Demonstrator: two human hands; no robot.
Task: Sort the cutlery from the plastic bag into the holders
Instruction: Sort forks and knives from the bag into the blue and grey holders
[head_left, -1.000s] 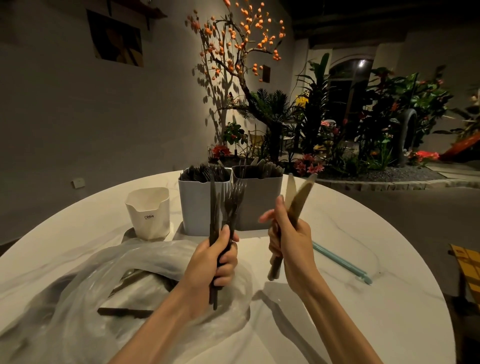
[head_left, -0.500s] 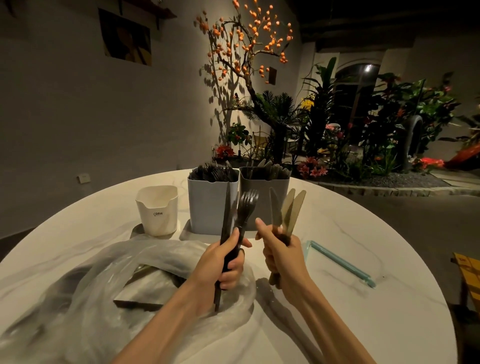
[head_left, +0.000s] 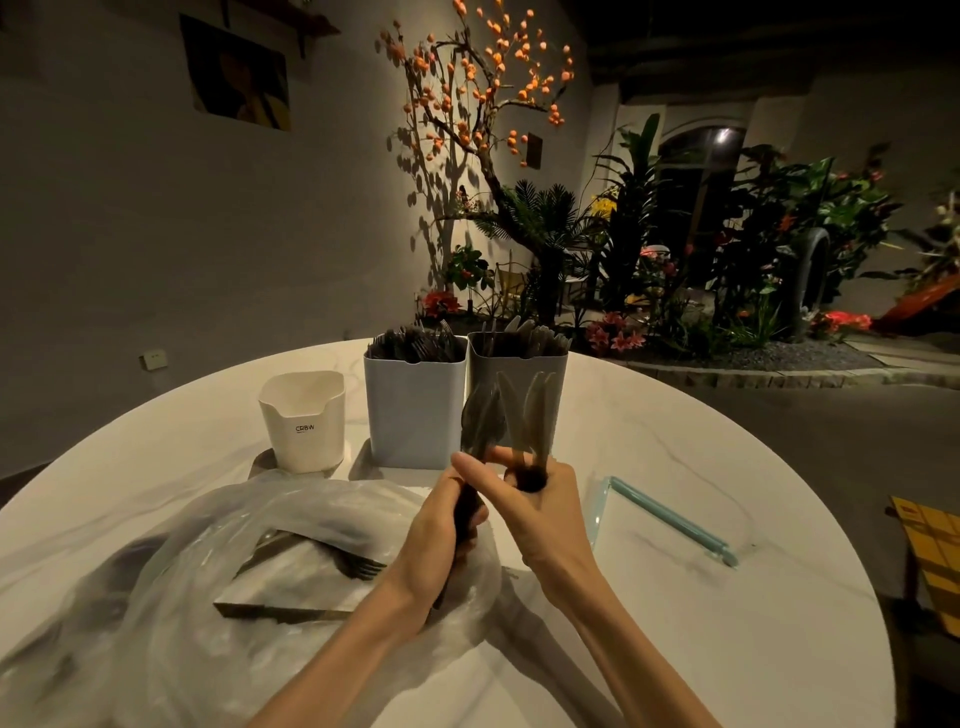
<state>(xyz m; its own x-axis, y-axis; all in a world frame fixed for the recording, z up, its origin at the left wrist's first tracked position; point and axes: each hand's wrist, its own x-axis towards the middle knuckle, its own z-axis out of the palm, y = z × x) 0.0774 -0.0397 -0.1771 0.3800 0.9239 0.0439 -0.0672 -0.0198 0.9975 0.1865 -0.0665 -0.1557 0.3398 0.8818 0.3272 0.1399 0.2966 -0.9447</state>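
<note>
Head view: I see bare round table (head_left: 675, 649) right of the plastic bag (head_left: 171, 571); left hand (head_left: 441, 535) grips dark forks (head_left: 480, 415), right hand (head_left: 540, 499) clasps knives (head_left: 535, 410), touching.

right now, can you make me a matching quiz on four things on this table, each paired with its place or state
Things:
1. white cup
2. light blue holder
3. plastic bag
4. knives

Places or states:
a. full of dark forks
b. held upright in the right hand
c. leftmost container
d. crumpled at the near left, forks still inside

Pairs: 1-c, 2-a, 3-d, 4-b
</note>
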